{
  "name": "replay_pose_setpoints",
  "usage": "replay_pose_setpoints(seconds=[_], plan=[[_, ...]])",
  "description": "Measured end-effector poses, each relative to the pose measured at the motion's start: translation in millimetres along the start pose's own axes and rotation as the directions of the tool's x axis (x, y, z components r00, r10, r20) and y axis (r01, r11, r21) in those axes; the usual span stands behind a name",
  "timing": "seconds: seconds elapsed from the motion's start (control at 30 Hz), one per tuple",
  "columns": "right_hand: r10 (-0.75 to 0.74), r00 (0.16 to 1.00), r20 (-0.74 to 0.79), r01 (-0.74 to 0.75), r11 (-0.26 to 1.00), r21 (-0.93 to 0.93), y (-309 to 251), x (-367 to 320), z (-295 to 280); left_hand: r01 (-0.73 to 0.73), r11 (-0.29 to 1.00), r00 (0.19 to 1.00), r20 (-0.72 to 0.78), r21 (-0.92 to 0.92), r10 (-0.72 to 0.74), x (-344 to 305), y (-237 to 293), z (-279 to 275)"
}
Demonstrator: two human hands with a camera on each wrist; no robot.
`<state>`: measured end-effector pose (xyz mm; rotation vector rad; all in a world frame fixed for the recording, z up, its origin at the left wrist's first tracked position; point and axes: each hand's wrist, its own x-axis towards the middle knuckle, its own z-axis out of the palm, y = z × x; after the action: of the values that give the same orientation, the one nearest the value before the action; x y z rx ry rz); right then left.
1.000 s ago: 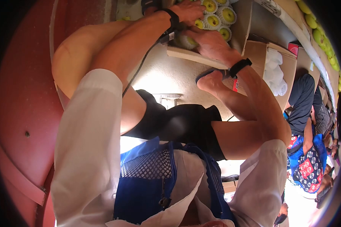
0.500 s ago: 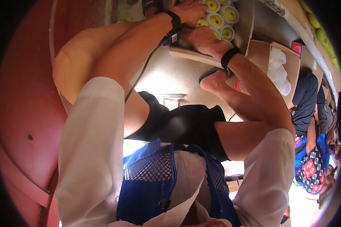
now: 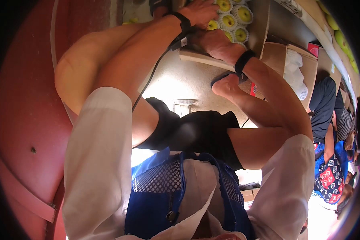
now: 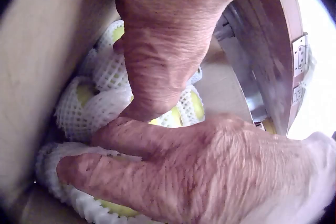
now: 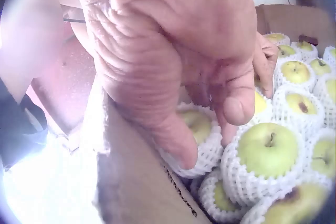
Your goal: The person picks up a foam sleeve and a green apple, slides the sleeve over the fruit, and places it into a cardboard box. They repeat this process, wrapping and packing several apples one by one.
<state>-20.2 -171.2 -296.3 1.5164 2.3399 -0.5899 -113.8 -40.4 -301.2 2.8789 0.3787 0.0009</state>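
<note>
In the head view, both hands are over a cardboard box of yellow-green apples in white foam nets. My right hand is at the near wall. The right wrist view shows its thumb and a finger on opposite sides of a netted apple beside the cardboard. My left hand lies deeper over the netted apples, its fingertips partly hidden. In the left wrist view the left hand reaches down from above. Fingers of the right hand extend across a netted apple below it.
Another open box with white foam nets stands to the right. More green fruit lines a shelf at far right. A red surface fills the left side. A cable hangs from the left wrist; another person is at right.
Over the second, my right hand has shifted left and slightly up, closer to the left hand. The left hand stays over the apples. The view has shifted slightly.
</note>
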Motion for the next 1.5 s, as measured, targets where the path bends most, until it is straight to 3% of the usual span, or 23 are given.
replay_pose_setpoints(seconds=[0.07, 0.17, 0.2, 0.37, 0.43, 0.5, 0.6, 0.7, 0.8, 0.9, 0.93, 1.0, 1.1, 1.2, 1.23, 1.33, 1.5], plan=[[-0.109, 0.991, -0.072, 0.095, 0.979, -0.180, 3.8, -0.5, 9.7, -0.051, 0.998, 0.997, -0.048, 0.035, 0.052, -2.0, -3.7, 15.8], [-0.113, 0.994, -0.002, 0.111, 0.977, -0.183, 0.7, -11.1, -12.6, -0.096, 0.965, 0.994, 0.068, 0.243, 0.081, 0.0, -5.0, 25.3], [-0.137, 0.990, -0.044, 0.129, 0.980, -0.152, 1.0, -18.2, -17.9, -0.069, 0.996, 0.994, -0.080, 0.064, 0.074, -1.8, -3.4, 27.5], [-0.157, 0.966, -0.204, 0.167, 0.985, 0.034, 12.1, -72.8, -56.6, -0.071, 0.995, 0.993, -0.089, 0.065, 0.077, -5.8, 1.9, 26.2], [-0.054, 0.995, -0.086, 0.059, 0.997, 0.054, 17.5, -109.8, -82.1, -0.097, 0.991, 0.985, -0.137, 0.094, 0.110, -9.2, 3.0, 25.5], [0.045, 0.999, -0.005, -0.045, 0.998, 0.039, 18.1, -144.9, -99.6, -0.088, 0.994, 0.993, -0.077, 0.063, 0.093, -8.5, 8.1, 13.7], [0.098, 0.995, 0.028, -0.101, 0.989, 0.110, 11.7, -192.3, -129.8, -0.072, 0.996, 0.997, -0.028, 0.050, 0.073, -11.0, 9.5, 18.5], [0.183, 0.979, -0.086, -0.161, 0.962, 0.220, 12.9, -223.1, -146.0, -0.058, 0.998, 0.998, 0.025, 0.033, 0.057, -9.7, 9.5, 14.4], [0.185, 0.950, -0.250, -0.135, 0.969, 0.205, 49.1, -231.7, -140.7, -0.072, 0.997, 0.996, 0.048, -0.010, 0.072, -9.1, 7.4, 13.6], [0.267, 0.927, -0.264, -0.206, 0.950, 0.236, 71.2, -234.2, -153.0, -0.077, 0.995, 0.995, 0.061, -0.063, 0.081, -11.7, 8.1, -2.2], [0.224, 0.907, -0.355, -0.148, 0.962, 0.230, 77.2, -236.2, -151.7, -0.058, 0.995, 0.995, 0.079, -0.082, 0.064, -15.2, 13.7, -12.2], [0.196, 0.907, -0.374, -0.130, 0.972, 0.195, 99.3, -241.5, -139.1, -0.045, 0.988, 0.996, 0.065, -0.146, 0.055, -20.5, 15.6, -21.7], [0.248, 0.926, -0.285, -0.184, 0.955, 0.233, 102.6, -248.0, -153.8, 0.105, 0.978, 0.989, -0.080, -0.181, -0.121, -38.7, 23.8, -39.8], [0.330, 0.905, -0.267, -0.271, 0.934, 0.234, 112.7, -253.2, -160.3, 0.285, 0.954, 0.956, 0.094, -0.096, -0.276, -48.5, 24.4, -78.4], [0.353, 0.892, -0.282, -0.297, 0.928, 0.224, 119.2, -255.4, -159.2, 0.322, 0.941, 0.946, 0.071, -0.100, -0.316, -52.3, 28.2, -91.4], [0.412, 0.857, -0.309, -0.251, 0.858, 0.448, 130.1, -263.7, -158.2, 0.426, 0.895, 0.904, 0.012, -0.132, -0.428, -63.6, 42.1, -132.4], [0.461, 0.862, -0.213, -0.270, 0.771, 0.577, 145.6, -269.3, -182.1, 0.525, 0.833, 0.836, -0.080, -0.173, -0.544, -93.8, 51.9, -194.5]])
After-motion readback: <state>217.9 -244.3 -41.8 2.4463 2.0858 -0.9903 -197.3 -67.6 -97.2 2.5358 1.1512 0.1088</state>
